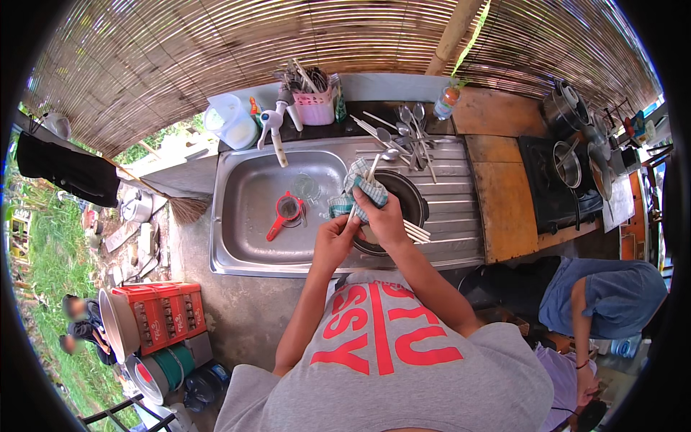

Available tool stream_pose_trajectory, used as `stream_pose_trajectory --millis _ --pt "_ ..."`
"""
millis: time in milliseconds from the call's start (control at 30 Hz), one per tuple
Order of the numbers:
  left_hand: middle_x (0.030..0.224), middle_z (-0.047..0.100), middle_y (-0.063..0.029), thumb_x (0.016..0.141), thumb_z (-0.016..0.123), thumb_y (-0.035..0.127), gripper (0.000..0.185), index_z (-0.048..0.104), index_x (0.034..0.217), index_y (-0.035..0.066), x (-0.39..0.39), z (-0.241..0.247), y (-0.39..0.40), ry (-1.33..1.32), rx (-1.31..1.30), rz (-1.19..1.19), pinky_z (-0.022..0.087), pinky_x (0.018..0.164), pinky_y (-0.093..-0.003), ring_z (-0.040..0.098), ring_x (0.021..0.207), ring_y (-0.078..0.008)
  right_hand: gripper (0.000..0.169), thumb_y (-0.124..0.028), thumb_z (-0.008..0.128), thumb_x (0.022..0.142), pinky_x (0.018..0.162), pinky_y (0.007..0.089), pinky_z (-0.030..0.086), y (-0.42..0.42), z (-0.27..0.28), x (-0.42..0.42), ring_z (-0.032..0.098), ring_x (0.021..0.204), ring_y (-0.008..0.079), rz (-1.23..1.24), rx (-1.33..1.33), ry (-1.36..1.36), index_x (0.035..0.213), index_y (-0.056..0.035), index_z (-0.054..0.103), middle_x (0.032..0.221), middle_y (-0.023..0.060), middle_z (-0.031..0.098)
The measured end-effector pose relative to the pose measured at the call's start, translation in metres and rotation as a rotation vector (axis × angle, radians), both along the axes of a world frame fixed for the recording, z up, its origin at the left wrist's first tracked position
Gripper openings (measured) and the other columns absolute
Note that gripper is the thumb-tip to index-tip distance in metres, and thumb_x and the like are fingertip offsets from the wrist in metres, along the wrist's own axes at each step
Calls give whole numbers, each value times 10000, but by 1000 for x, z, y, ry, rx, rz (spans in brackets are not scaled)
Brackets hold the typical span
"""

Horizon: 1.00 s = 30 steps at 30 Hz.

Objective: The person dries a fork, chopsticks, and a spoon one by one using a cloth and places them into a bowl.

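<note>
A green-and-white checked dishcloth (356, 175) is bunched in my right hand (384, 220), wrapped around a pale chopstick (373, 166) whose tip sticks up out of the folds. Just below the cloth, my left hand (336, 242) pinches the lower part of the stick; I cannot tell if it is one stick or more. Beneath both hands sits a dark round pan (402, 189) on the ridged drainboard (453, 216), partly hidden by them. Several pale chopsticks (417, 232) lie across its right rim. Behind the pan, spoons and other cutlery (415, 129) are piled with more chopsticks.
The steel sink (253, 205) on the left holds a red-handled strainer (286, 213) and a clear glass (306, 187). A tap (275, 127) rises behind it, near a pink cutlery basket (313, 108). A gas stove (550, 183) is at right; another person (599, 297) is nearby.
</note>
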<state>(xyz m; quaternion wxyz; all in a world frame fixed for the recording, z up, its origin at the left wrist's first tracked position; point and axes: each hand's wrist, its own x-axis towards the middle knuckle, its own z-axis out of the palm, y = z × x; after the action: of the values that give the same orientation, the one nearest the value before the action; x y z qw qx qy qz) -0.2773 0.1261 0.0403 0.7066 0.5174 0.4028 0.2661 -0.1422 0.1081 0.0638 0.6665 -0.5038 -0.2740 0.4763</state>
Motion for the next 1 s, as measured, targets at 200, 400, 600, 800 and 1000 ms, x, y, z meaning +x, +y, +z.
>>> stream_pose_trajectory --millis 200,400,600,800,1000 --pt "645 608 32 969 578 271 258 699 1008 47 -6 8 -6 52 -46 -39 280 436 -188 368 480 -3 237 -236 690 898 632 217 459 17 2 26 569 722 48 -88 -2 53 957 -7 679 846 -16 650" --pt "626 592 29 982 554 283 282 687 959 35 -3 6 -4 1 -6 25 249 409 -178 359 450 8 231 -189 704 884 666 220 466 12 6 11 576 752 54 57 -5 21 1035 -18 667 864 -16 655" --pt "678 612 8 1000 516 291 298 653 995 26 -11 5 1 49 -6 -67 273 428 -181 380 479 0 204 -150 682 897 660 213 468 6 3 0 565 733 41 57 -71 142 1053 -19 666 856 -22 651" --pt "675 582 18 1024 456 302 319 635 1007 38 -18 -14 -7 -63 -54 -114 314 465 -190 403 513 -18 212 -173 691 890 673 216 464 22 -3 23 562 741 40 1 -22 15 1016 -3 687 855 -18 660" --pt "658 576 6 1021 465 283 317 627 952 19 -9 -2 1 40 34 -106 359 510 -202 460 557 -36 199 -139 675 897 619 209 452 6 -15 0 548 726 26 114 -20 -80 1058 -23 686 852 -38 656"
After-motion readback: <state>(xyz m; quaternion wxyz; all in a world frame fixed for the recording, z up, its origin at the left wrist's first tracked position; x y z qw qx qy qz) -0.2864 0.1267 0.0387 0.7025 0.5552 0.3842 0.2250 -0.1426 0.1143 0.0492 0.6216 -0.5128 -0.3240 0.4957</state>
